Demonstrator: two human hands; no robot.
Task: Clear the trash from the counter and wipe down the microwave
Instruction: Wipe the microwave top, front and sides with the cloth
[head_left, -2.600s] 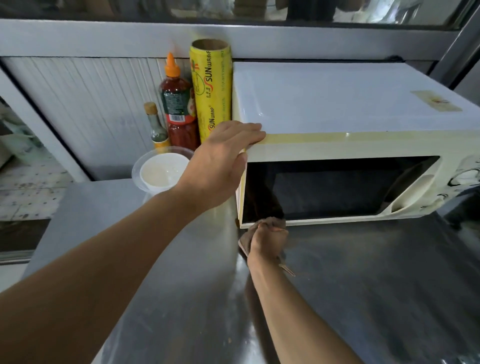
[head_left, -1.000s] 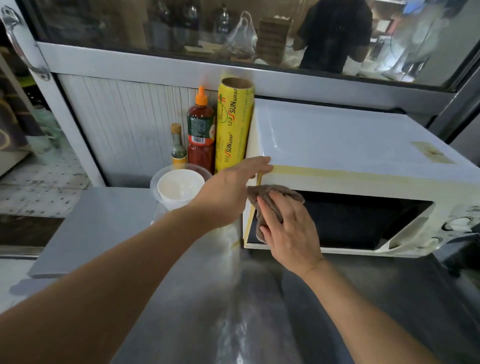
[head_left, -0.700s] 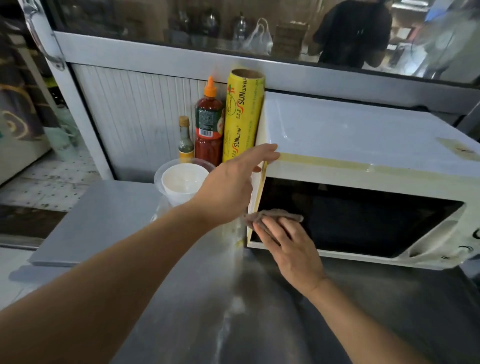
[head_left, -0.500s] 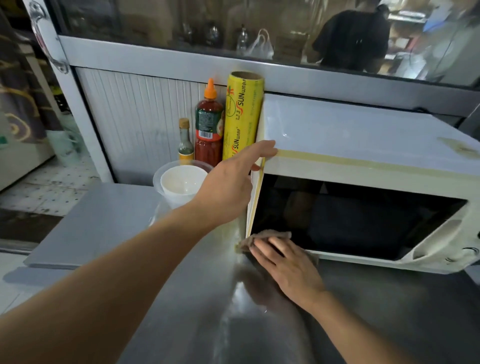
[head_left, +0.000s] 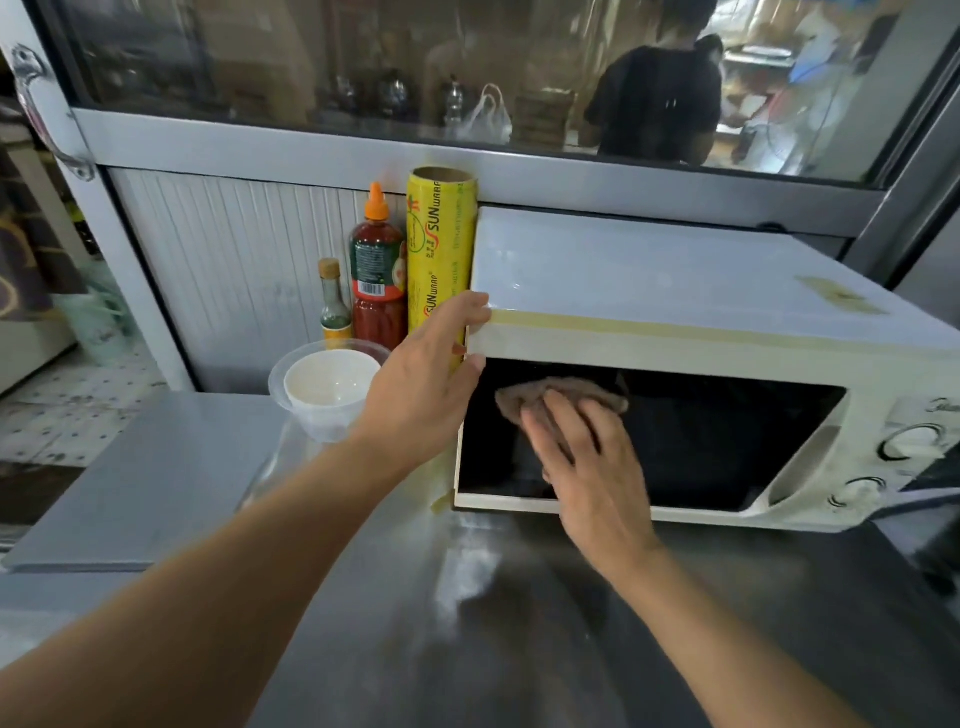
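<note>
A cream-white microwave (head_left: 675, 291) with a dark glass door stands on the steel counter (head_left: 467, 623). My left hand (head_left: 426, 384) grips the microwave's top left front corner, thumb at the door edge. Flat against the left part of the door glass, my right hand (head_left: 587, 457) presses a brownish cloth (head_left: 550, 395); part of the cloth sticks out above the fingers. A clear plastic container holding a white cup (head_left: 327, 384) sits left of the microwave.
Against the ribbed back wall stand a yellow cling-wrap roll (head_left: 439, 249), a red sauce bottle (head_left: 378, 275) with an orange cap and a small glass bottle (head_left: 332, 306). Two knobs (head_left: 904, 441) are on the microwave's right. A glass pane above shows a person behind it.
My right hand and the cloth rose from the door's lower left corner up onto the glass and slightly right. The left hand stayed on the corner. The camera view tilted up a little.
</note>
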